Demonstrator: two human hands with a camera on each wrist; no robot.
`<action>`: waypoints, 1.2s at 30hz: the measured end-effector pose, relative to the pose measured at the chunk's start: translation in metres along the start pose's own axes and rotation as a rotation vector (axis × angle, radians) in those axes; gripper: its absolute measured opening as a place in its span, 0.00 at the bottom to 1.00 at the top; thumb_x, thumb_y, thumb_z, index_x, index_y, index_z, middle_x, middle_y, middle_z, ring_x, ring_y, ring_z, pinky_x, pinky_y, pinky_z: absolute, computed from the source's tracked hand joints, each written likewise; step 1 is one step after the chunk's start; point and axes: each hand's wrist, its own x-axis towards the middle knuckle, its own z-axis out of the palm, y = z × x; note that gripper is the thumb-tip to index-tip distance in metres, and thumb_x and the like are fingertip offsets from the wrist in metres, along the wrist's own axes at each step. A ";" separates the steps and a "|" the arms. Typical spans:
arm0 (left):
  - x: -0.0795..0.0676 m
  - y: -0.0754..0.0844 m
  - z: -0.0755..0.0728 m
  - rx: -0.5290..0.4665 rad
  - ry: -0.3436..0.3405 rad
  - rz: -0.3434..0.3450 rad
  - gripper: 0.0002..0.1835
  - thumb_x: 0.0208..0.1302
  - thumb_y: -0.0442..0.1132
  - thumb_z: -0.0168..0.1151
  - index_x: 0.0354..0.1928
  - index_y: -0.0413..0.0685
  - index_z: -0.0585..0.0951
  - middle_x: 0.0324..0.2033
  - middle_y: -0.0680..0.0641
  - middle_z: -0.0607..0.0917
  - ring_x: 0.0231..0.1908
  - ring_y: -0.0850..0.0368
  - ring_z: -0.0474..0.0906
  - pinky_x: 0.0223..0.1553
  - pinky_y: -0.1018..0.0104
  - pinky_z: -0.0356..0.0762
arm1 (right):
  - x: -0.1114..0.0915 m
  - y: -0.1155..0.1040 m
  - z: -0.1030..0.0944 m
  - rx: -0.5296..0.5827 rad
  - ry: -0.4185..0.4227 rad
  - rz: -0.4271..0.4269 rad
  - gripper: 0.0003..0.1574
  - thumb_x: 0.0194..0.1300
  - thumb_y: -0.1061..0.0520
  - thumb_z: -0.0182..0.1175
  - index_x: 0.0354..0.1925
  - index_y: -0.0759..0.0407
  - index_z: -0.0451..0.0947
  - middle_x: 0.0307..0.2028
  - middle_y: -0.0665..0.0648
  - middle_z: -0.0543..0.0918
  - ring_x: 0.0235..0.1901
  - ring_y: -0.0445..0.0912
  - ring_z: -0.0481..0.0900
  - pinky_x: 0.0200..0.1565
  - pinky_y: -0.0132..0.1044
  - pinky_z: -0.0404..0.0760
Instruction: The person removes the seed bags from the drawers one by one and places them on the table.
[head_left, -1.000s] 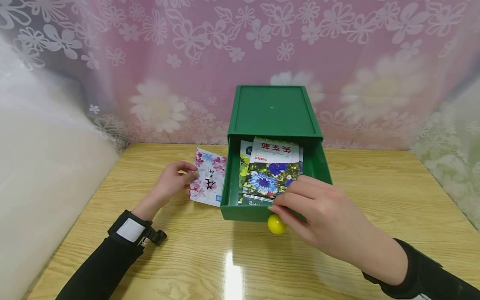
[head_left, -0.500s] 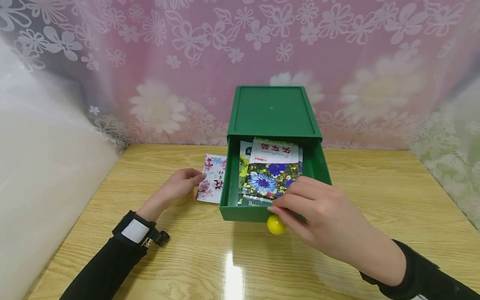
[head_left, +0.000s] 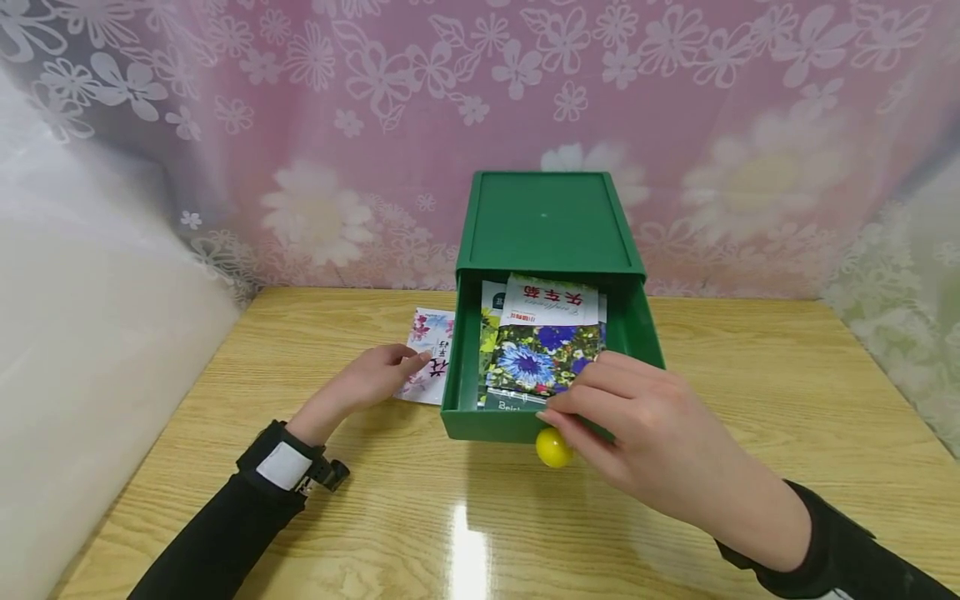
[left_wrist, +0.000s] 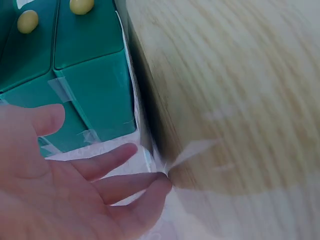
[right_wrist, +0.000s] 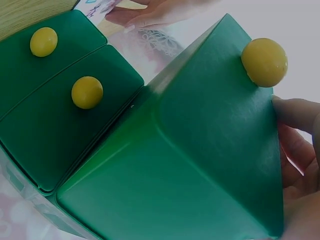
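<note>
A green drawer unit (head_left: 543, 221) stands on the table with its top drawer (head_left: 491, 427) pulled out. My right hand (head_left: 637, 425) pinches that drawer's front rim, just right of its yellow knob (head_left: 553, 447). Inside lie several seed packets, a blue cornflower packet (head_left: 536, 333) uppermost. Left of the drawer is a white packet with pink flowers (head_left: 431, 329), partly hidden behind the drawer's side. My left hand (head_left: 367, 379) touches this packet. In the left wrist view the left hand's fingers (left_wrist: 132, 187) are extended, with the thumb apart from them.
Below the open drawer are more closed drawers, each with a yellow knob (right_wrist: 87, 92). Strips of clear tape (left_wrist: 62, 89) cross the unit's side. The wooden table (head_left: 360, 517) ends at a pink floral curtain (head_left: 420, 125); whitish cloth (head_left: 90, 333) hangs at the left.
The left hand has moved right, towards the drawer. The pink-flowered packet has slid right and straightened, with more of it behind the drawer's side. The right hand and drawer have stayed put.
</note>
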 end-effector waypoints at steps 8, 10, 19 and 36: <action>-0.003 0.001 -0.003 0.028 0.044 0.020 0.38 0.75 0.65 0.41 0.67 0.39 0.73 0.62 0.37 0.77 0.63 0.39 0.70 0.61 0.42 0.68 | 0.000 -0.001 -0.001 0.011 -0.004 0.025 0.25 0.78 0.44 0.50 0.30 0.52 0.85 0.27 0.45 0.80 0.28 0.40 0.75 0.30 0.30 0.76; -0.004 0.003 -0.006 0.018 0.065 0.032 0.37 0.75 0.66 0.42 0.66 0.41 0.74 0.59 0.39 0.79 0.61 0.40 0.73 0.59 0.43 0.70 | 0.000 -0.001 -0.002 0.027 -0.003 0.033 0.25 0.78 0.44 0.50 0.31 0.53 0.85 0.27 0.45 0.80 0.28 0.40 0.76 0.31 0.30 0.77; -0.024 0.031 -0.028 -0.055 0.241 0.176 0.25 0.74 0.60 0.51 0.56 0.49 0.81 0.47 0.47 0.84 0.50 0.48 0.79 0.49 0.49 0.76 | 0.001 0.005 -0.011 0.084 -0.042 0.102 0.24 0.77 0.41 0.50 0.34 0.50 0.85 0.32 0.43 0.82 0.31 0.39 0.78 0.33 0.27 0.76; -0.071 0.089 -0.056 -0.099 0.551 0.746 0.05 0.71 0.37 0.62 0.42 0.47 0.85 0.35 0.56 0.83 0.37 0.63 0.77 0.35 0.63 0.75 | 0.011 0.039 -0.029 0.094 -0.424 0.473 0.07 0.72 0.48 0.61 0.40 0.44 0.85 0.28 0.38 0.81 0.17 0.34 0.68 0.26 0.33 0.72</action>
